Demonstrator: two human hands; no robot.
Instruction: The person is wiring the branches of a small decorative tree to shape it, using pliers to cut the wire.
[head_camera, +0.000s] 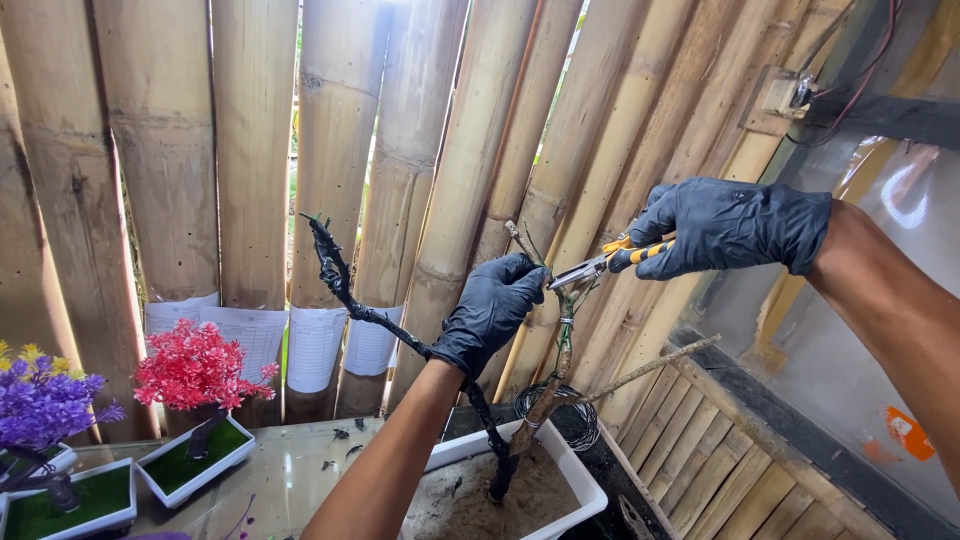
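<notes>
Both my hands wear black gloves. My left hand (490, 308) grips a thin upright twig (560, 340) wrapped in wire, near its top. My right hand (722, 226) is closed on pliers (612, 260) with yellow-and-black handles, and their tip touches the twig just right of my left fingers. The twig stands in a white rectangular pot (570, 470) filled with sandy soil. A black-wrapped crooked branch (345, 290) rises from the same pot to the left. A bare side stick (650, 370) angles out to the right.
A bamboo wall (200, 150) stands right behind the pot, with white paper sheets (315, 345) at its foot. Small white pots hold a red artificial plant (195, 365) and a purple one (45, 400) on the glossy table at left. A wire coil (580, 420) lies behind the pot.
</notes>
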